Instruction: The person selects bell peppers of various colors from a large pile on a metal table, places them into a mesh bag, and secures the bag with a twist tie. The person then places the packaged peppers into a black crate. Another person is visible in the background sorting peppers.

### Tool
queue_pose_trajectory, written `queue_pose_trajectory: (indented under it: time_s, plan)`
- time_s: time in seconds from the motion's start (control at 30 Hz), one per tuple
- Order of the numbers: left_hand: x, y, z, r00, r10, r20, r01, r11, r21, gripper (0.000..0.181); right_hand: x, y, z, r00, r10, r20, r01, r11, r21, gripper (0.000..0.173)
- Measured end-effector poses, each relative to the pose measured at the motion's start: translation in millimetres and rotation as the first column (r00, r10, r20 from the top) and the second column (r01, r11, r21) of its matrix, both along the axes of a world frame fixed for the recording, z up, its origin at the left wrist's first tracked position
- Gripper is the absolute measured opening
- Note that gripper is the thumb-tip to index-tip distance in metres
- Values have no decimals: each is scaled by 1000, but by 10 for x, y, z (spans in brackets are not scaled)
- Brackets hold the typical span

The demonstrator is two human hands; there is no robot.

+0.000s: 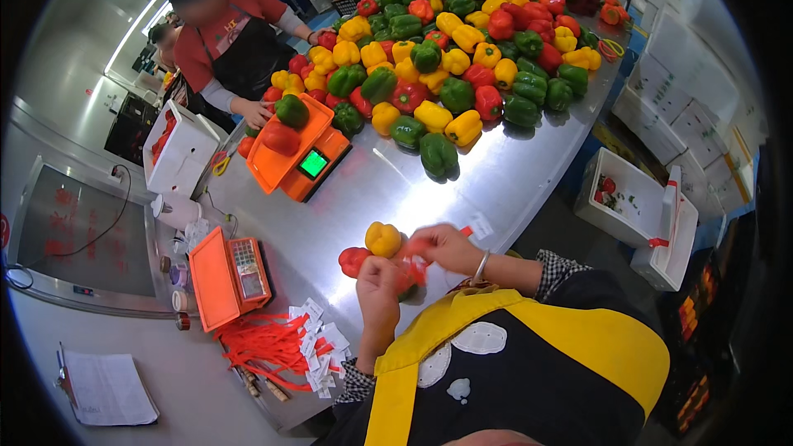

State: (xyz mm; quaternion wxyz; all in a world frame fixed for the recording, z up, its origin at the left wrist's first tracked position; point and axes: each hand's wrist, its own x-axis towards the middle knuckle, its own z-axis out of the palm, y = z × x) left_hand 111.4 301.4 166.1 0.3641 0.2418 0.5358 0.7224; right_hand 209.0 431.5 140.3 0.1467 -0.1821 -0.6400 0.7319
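Note:
My left hand [379,279] and my right hand [447,249] are close together over the near part of the steel table. Both pinch a thin red piece of netting [416,267], blurred between the fingers. Just beyond them a yellow bell pepper [382,239] and a red bell pepper [354,262] lie side by side. A dark green pepper [409,294] shows partly beneath the netting; my hands hide much of it. A white tag [480,225] lies on the table beyond my right hand.
A large heap of bell peppers [458,68] covers the far table. A co-worker [232,43] reaches toward peppers beside an orange scale [291,148]. Nearer left stand another orange scale [214,282] and red netting strips with white tags [266,347]. Foam boxes [619,198] stand right.

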Motion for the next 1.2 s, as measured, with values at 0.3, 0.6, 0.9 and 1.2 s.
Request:
queue_pose_trajectory:
  time_s: [0.3,0.6,0.9,1.2]
  plan:
    - [-234,-75,-325,969,211,-130,-209,978,26,6,54,-40,-103,908,132,-397,-413,429,-803,16]
    - [-214,-233,-206,993,-111,45,111,994,-1,17,-105,-20,-158,991,-120,55,132,885,-446,13]
    - [-305,-192,-358,967,253,7,-252,966,-61,3,-61,-228,6,978,206,-21,-191,857,-479,19]
    - [-320,-290,-193,996,-82,-27,78,989,-124,12,-144,-7,-133,998,57,-40,-69,802,-593,18]
